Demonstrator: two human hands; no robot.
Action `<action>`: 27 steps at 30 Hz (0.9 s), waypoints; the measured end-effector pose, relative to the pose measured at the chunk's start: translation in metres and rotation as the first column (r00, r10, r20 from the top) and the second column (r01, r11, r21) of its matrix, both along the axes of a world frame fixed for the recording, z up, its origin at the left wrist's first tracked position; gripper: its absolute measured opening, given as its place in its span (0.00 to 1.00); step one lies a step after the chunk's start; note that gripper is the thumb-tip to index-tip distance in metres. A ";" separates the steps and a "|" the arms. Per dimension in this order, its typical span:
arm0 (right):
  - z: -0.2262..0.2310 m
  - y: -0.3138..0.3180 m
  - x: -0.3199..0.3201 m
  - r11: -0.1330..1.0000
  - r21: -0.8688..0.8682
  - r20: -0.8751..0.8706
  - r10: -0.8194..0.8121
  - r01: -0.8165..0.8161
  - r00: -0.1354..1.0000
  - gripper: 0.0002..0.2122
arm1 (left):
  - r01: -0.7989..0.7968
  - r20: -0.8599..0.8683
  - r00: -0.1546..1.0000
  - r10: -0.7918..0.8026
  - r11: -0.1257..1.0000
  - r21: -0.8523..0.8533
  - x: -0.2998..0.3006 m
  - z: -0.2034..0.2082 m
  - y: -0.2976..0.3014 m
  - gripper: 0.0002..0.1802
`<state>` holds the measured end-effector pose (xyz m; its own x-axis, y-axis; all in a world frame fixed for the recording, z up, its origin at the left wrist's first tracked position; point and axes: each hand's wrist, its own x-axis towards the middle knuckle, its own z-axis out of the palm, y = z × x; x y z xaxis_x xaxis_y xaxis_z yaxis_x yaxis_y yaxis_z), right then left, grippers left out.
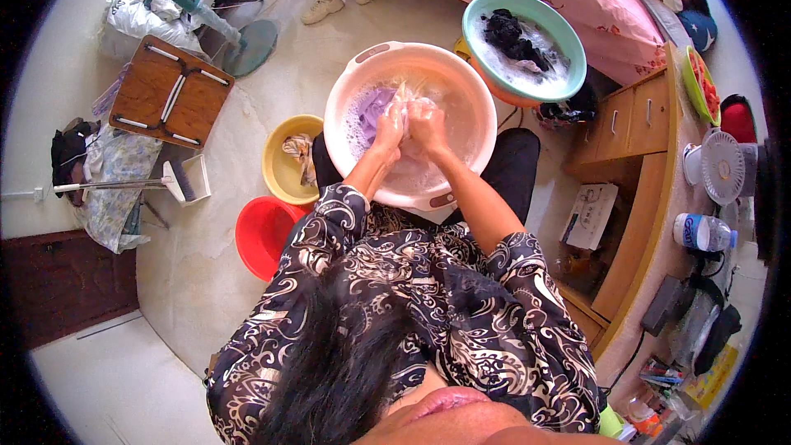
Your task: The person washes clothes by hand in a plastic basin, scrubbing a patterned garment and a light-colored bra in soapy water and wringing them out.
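1. Head view: the left hand (390, 127) and right hand (427, 122) are meeting knuckle to knuckle, both clamping a bunched, wet pale cloth (402, 93) between them.
2. The pale cloth is sitting low inside the pink basin (331, 115), over cloudy water; a lavender cloth (372, 112) is lying among suds just left of the hands. Whether the two are joining as one piece, I cannot tell.
3. Progress, judged: hand-washing is under way; this piece is being squeezed or rubbed, and rinsing is probably remaining.
4. Beyond the hands, to the right, a dark cloth (512, 36) is soaking in foam in the teal basin (580, 67); likely awaiting its turn or a rinse.
5. Left of the hands, a patterned cloth (301, 155) is resting in the yellow basin (269, 168); its stage is remaining unclear.
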<state>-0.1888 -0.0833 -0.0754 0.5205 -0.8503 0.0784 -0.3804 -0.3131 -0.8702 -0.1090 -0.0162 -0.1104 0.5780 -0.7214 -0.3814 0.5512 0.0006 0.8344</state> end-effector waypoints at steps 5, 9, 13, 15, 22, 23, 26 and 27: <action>-0.024 -0.056 -0.032 0.994 -0.098 -0.212 0.019 -0.041 0.977 0.19 | 0.070 0.666 0.719 -0.200 0.974 0.217 0.017 0.011 0.019 0.37; -0.011 -0.031 -0.041 0.931 -0.295 -0.296 0.125 -0.215 0.947 0.26 | -0.097 0.759 0.451 -0.470 0.819 0.565 0.008 0.025 0.032 0.44; -0.008 -0.019 -0.036 0.980 -0.036 -0.548 0.143 -0.193 0.824 0.30 | -0.088 0.631 0.366 -0.684 0.649 0.756 -0.001 0.031 0.025 0.42; -0.016 -0.021 -0.031 0.973 -0.077 -0.581 0.134 -0.219 0.803 0.30 | -0.115 0.623 0.364 -0.692 0.630 0.768 0.000 0.022 0.022 0.41; -0.039 -0.036 -0.021 0.954 -0.071 -0.605 0.190 -0.290 0.773 0.28 | -0.144 0.610 0.320 -0.724 0.600 0.787 0.013 -0.007 0.019 0.28; -0.035 -0.034 -0.022 0.962 -0.143 -0.518 0.129 -0.234 0.846 0.27 | -0.115 0.577 0.344 -0.740 0.577 0.809 0.016 -0.004 0.020 0.27; -0.041 -0.038 -0.041 0.965 -0.254 -0.313 -0.014 -0.070 0.950 0.24 | -0.202 0.734 0.309 -0.604 0.713 0.672 -0.004 0.013 0.026 0.26; -0.042 -0.043 -0.044 0.967 -0.244 -0.297 -0.007 -0.069 0.955 0.23 | -0.205 0.754 0.306 -0.581 0.733 0.648 -0.009 0.017 0.027 0.26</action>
<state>-0.2333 -0.1262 -0.1171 0.5780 -0.8063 0.1252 -0.5931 -0.5206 -0.6142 -0.1181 0.0113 -0.0937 0.6791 -0.7305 -0.0716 -0.6075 -0.6141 0.5037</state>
